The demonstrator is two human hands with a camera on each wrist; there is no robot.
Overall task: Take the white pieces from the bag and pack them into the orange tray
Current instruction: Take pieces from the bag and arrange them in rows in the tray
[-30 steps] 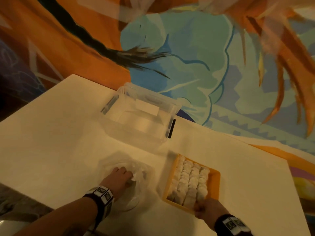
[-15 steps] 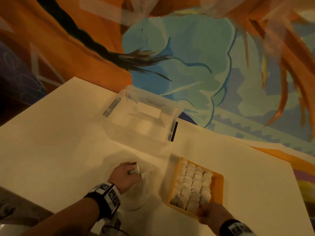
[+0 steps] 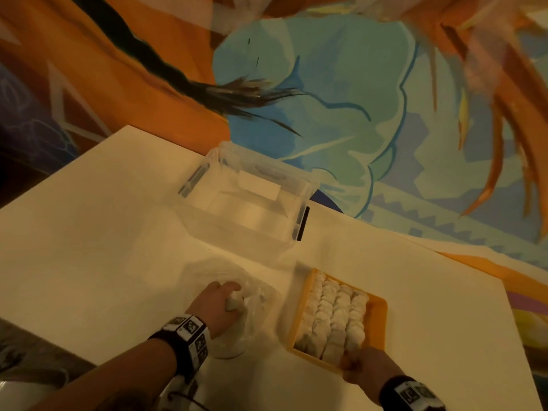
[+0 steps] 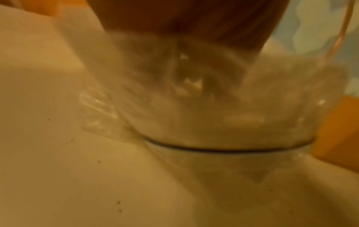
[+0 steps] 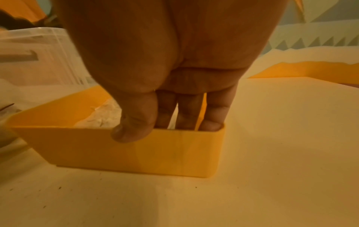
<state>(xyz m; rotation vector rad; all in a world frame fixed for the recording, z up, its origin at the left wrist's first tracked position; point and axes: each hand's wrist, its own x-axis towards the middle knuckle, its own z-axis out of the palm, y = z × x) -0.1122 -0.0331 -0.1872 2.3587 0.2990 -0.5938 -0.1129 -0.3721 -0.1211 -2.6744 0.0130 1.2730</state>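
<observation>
The left hand point(image 3: 218, 305) was curled around one white piece point(image 3: 232, 302) inside the clear plastic bag point(image 3: 255, 295). Right of that grip, the orange tray point(image 3: 378, 324) held rows of white pieces point(image 3: 333, 315), apparently nearly full. The right hand point(image 3: 367, 366) pinched its near wall, thumb outside, fingers inside.

A white table point(image 3: 89, 232) carries a clear plastic bin point(image 3: 246, 200) at its far edge, a crumpled transparent bag point(image 3: 255, 298) nearer, and beside it an orange tray point(image 3: 378, 321) of white pieces point(image 3: 335, 315).
</observation>
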